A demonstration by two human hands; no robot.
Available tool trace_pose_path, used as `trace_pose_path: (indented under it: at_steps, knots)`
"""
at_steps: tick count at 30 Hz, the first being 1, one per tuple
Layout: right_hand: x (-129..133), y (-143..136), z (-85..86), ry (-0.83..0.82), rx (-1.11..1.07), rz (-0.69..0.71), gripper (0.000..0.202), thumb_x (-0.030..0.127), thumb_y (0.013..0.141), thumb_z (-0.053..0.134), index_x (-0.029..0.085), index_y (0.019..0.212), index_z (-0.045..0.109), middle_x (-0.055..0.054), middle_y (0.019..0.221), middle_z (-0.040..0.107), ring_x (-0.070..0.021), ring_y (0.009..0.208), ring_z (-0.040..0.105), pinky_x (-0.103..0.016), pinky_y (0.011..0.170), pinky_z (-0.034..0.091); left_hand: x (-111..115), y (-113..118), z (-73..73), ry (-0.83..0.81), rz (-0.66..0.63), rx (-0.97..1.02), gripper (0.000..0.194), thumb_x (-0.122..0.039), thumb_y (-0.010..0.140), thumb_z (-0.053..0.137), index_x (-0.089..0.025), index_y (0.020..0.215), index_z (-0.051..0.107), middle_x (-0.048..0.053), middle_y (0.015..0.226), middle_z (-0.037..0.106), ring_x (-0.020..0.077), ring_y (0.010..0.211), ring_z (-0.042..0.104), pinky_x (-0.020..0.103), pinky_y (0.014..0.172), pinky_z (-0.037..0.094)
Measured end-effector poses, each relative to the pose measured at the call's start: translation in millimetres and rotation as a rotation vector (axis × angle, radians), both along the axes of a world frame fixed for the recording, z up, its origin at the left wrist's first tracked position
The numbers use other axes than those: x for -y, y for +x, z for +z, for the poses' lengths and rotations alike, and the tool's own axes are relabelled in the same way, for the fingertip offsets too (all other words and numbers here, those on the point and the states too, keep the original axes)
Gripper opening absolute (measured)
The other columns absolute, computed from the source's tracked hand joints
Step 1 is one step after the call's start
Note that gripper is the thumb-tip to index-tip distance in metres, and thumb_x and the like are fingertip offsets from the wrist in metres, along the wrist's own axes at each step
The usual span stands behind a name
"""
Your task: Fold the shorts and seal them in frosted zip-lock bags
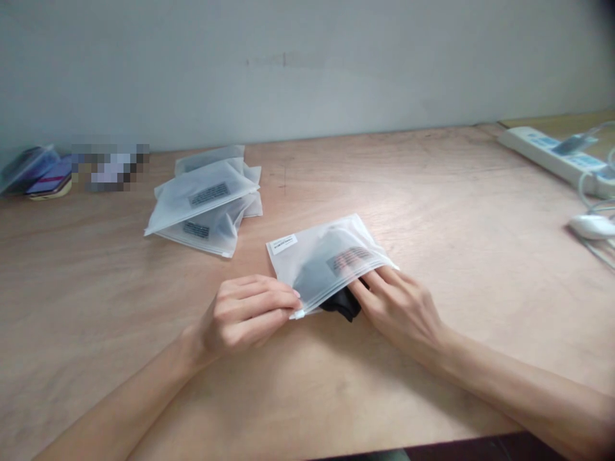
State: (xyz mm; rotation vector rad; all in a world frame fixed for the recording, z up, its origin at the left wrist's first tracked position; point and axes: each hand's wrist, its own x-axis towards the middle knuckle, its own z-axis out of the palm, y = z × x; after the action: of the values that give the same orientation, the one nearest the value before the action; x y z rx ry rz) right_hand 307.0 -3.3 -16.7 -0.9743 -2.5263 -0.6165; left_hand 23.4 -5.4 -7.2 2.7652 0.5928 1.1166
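A frosted zip bag (312, 256) with a white label lies at the middle of the table, its opening towards me. Inside it is a dark item, and a black fabric part (342, 303) sticks out of the mouth. My left hand (252, 310) pinches the bag's near left corner beside the white slider (297, 314). The fingers of my right hand (401, 304) reach into the opening, spread apart and seen faintly through the plastic, next to the black fabric.
Several frosted bags (202, 192) are piled at the back left of the wooden table (432, 192). Further left lie a phone (50, 177) and a blurred-out item. A white power strip (552, 157) with cables and a white plug-like piece (592, 226) are on the right.
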Motion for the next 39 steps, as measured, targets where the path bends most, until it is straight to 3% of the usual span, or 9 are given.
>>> trace_pose_path:
  at_steps: [3,6,10,16,22,25,29,34,39]
  knots:
    - [2,-1,-4.5,0.018,0.047,-0.099,0.040,0.001,0.088,0.054,0.005,0.126,0.067,-0.016,0.103,0.077,-0.0259,0.081,0.066,-0.037,0.067,0.053,4,3,4.6,-0.017,-0.021,-0.023,0.012,-0.005,0.096,0.062,-0.015,0.090,0.066,0.006,0.097,0.080,0.0179,0.096,0.077,0.030,0.086,0.064]
    - [-1,-1,-6.8,0.001,0.028,-0.032,0.042,0.005,0.092,0.053,0.005,0.133,0.062,-0.015,0.098,0.075,-0.0270,0.083,0.065,-0.037,0.069,0.053,6,4,2.5,-0.008,0.011,-0.033,0.012,-0.004,0.095,0.062,-0.015,0.093,0.067,0.007,0.097,0.080,0.0181,0.095,0.077,0.031,0.088,0.064]
    - [-6,-1,-7.9,-0.130,-0.064,0.085,0.023,0.016,0.098,0.051,0.016,0.114,0.068,-0.009,0.090,0.073,-0.0245,0.077,0.064,-0.036,0.064,0.050,3,2,-3.0,0.025,0.069,-0.005,0.014,-0.003,0.093,0.061,-0.016,0.091,0.066,0.005,0.095,0.079,0.0165,0.089,0.076,0.028,0.085,0.063]
    - [-3,-2,-8.9,-0.127,-0.107,0.123,0.034,0.024,0.102,0.053,0.010,0.131,0.064,-0.019,0.123,0.071,-0.0314,0.105,0.066,-0.043,0.084,0.056,-1,2,1.4,0.031,0.065,-0.017,0.016,-0.001,0.088,0.064,-0.017,0.085,0.064,0.003,0.087,0.077,0.0154,0.082,0.075,0.028,0.081,0.063]
    - [-2,-6,-6.2,-0.126,-0.097,0.079,0.036,0.027,0.104,0.051,0.010,0.131,0.066,-0.022,0.126,0.070,-0.0322,0.105,0.066,-0.045,0.082,0.057,-3,-1,-0.9,0.044,0.093,-0.026,0.015,-0.001,0.086,0.068,-0.015,0.087,0.065,0.006,0.091,0.078,0.0170,0.084,0.075,0.029,0.081,0.062]
    - [1,-8,-3.3,-0.135,-0.131,0.154,0.023,0.026,0.100,0.059,0.015,0.114,0.073,-0.017,0.117,0.074,-0.0280,0.100,0.068,-0.041,0.080,0.056,-3,-2,0.4,0.064,0.082,-0.047,0.013,-0.003,0.089,0.067,-0.016,0.089,0.066,0.006,0.093,0.078,0.0172,0.085,0.075,0.030,0.081,0.063]
    - [10,-11,2.9,-0.053,-0.241,0.402,0.008,0.017,0.092,0.069,0.015,0.098,0.073,-0.009,0.098,0.077,-0.0194,0.086,0.068,-0.033,0.073,0.054,0,0,9.7,0.075,-0.025,-0.109,0.013,-0.004,0.096,0.060,-0.015,0.092,0.067,0.008,0.097,0.079,0.0192,0.092,0.077,0.031,0.082,0.064]
    - [16,-20,10.0,-0.009,-0.231,0.511,0.018,0.012,0.093,0.061,0.013,0.103,0.076,-0.007,0.100,0.077,-0.0175,0.086,0.068,-0.030,0.070,0.055,7,5,14.7,0.105,-0.093,-0.152,0.024,-0.003,0.100,0.050,-0.012,0.088,0.068,0.010,0.100,0.080,0.0197,0.094,0.077,0.032,0.084,0.065]
    - [16,-25,7.2,-0.147,-0.306,0.544,0.025,0.011,0.096,0.051,0.009,0.094,0.075,-0.011,0.098,0.076,-0.0161,0.077,0.063,-0.032,0.063,0.051,11,9,12.9,0.134,-0.102,-0.184,0.030,-0.003,0.101,0.047,-0.014,0.086,0.070,0.009,0.096,0.080,0.0180,0.094,0.077,0.030,0.085,0.065]
